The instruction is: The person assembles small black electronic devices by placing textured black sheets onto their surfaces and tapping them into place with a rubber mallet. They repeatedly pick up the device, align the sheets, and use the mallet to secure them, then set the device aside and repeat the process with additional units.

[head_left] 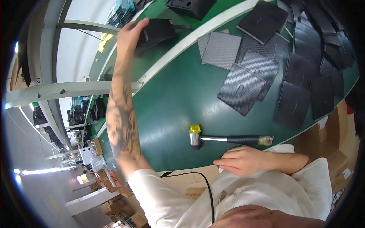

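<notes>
With my left arm stretched out to the far left, my left hand (131, 34) is closed on the side of a black box-shaped part (157, 33), at the far side of the pale rail. The fingers behind the box are partly hidden. My right hand (244, 161) rests by the table's near edge, its fingers stretched out and holding nothing. Just beyond it lies a two-faced mallet (215, 139) with a yellow face, a dark face, a metal head and a black grip. Its handle end points right.
Flat dark square panels (241, 89) lie overlapped at the right, several with a small slot. A pale rail (171, 57) runs across the green table (171, 110). Another black box (191, 7) stands beyond it. Metal frame posts (76, 91) rise at left; cardboard (323, 140) is at right.
</notes>
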### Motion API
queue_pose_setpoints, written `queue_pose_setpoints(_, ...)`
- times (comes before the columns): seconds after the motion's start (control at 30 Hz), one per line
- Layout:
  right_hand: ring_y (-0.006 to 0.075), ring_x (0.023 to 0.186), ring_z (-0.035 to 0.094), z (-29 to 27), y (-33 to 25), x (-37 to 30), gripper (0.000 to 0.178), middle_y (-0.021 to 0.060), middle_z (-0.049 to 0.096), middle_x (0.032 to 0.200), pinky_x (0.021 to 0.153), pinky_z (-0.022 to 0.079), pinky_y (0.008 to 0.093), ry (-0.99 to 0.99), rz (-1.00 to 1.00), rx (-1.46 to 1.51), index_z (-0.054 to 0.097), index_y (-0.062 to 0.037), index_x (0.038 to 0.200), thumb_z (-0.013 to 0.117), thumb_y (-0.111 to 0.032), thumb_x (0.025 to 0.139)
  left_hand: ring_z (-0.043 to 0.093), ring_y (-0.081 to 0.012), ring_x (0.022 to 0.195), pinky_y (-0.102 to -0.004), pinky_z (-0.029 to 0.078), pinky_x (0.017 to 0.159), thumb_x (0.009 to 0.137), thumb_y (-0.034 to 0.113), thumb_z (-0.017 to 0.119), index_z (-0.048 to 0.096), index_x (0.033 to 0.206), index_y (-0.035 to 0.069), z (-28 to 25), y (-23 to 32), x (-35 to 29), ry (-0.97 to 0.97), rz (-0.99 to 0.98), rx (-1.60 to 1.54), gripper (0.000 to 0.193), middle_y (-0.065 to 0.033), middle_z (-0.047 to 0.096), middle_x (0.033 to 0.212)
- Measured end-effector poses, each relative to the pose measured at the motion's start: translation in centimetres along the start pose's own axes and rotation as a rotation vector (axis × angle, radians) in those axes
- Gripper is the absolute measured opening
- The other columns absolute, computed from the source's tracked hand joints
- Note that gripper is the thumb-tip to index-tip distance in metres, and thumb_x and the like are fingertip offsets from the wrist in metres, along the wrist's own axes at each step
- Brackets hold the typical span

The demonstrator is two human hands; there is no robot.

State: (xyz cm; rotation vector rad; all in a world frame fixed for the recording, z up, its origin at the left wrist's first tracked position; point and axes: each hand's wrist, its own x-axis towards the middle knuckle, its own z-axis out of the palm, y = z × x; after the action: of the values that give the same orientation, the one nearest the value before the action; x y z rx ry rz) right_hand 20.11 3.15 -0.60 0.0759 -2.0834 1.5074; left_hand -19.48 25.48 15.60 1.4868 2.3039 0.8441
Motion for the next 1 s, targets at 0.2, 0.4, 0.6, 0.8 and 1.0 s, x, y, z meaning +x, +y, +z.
queue_pose_setpoints(0.2, 0.0265, 0.083, 0.067, -1.4, 0.2, -0.5, 0.034, 0.0091, 0.065, 0.093, 0.074, 0.057, 0.0374, -0.113, 0.009, 0.023, 0.067, 0.0002, 0.118, 0.066, -0.012, 0.086, 0.06, -0.0246, 0.12, -0.0353, 0.041, 0.106, 0.095, 0.07, 0.057, 0.069, 0.131, 0.0, 2.5, -2.2, 12.4, 0.116, -0.181, 0.06, 0.08, -0.0156, 0.069, 0.128)
queue_pose_setpoints(0.4, 0.0264, 0.098, 0.068, -1.3, 1.6, -0.6, 0.041, 0.0101, 0.065, 0.104, 0.088, 0.057, 0.0396, -0.218, 0.034, 0.077, 0.059, -0.0041, 0.132, 0.06, -0.018, 0.093, 0.069, -0.0336, 0.103, -0.0429, 0.052, 0.092, 0.094, 0.064, 0.061, 0.066, 0.131, -0.001, 0.0, -12.5, 13.6, 0.247, 0.123, 0.325, 0.075, -0.0203, 0.075, 0.11)
queue_pose_setpoints(0.6, 0.0307, 0.107, 0.066, -0.9, 1.7, -1.1, 0.042, 0.0135, 0.063, 0.112, 0.091, 0.055, 0.0416, -0.261, 0.044, 0.167, 0.055, -0.0042, 0.136, 0.054, -0.02, 0.097, 0.055, -0.0374, 0.127, -0.0488, 0.04, 0.107, 0.097, 0.059, 0.057, 0.044, 0.152, 0.01, 3.0, -21.6, 20.6, 0.103, 0.005, 0.396, 0.075, -0.0231, 0.056, 0.139)
queue_pose_setpoints(0.8, 0.0318, 0.107, 0.064, -1.8, 0.8, -0.1, 0.04, 0.0144, 0.062, 0.112, 0.088, 0.055, 0.0438, -0.304, 0.087, 0.236, 0.056, -0.0036, 0.133, 0.055, -0.021, 0.097, 0.033, -0.0391, 0.15, -0.0572, 0.024, 0.121, 0.094, 0.059, 0.056, 0.032, 0.161, 0.018, 2.5, -24.6, 21.5, 0.291, -0.157, 0.452, 0.082, -0.0242, 0.036, 0.16)
queue_pose_setpoints(1.0, 0.0333, 0.083, 0.066, -0.5, 1.1, -0.1, 0.021, 0.0151, 0.063, 0.09, 0.07, 0.055, 0.0436, -0.008, 0.072, 0.192, 0.067, -0.0002, 0.115, 0.059, -0.015, 0.102, 0.042, -0.0328, 0.145, -0.0377, 0.035, 0.117, 0.086, 0.047, 0.076, 0.044, 0.153, -0.003, -0.2, -11.2, 2.4, 0.139, 0.015, 0.097, 0.09, -0.0227, 0.042, 0.158)
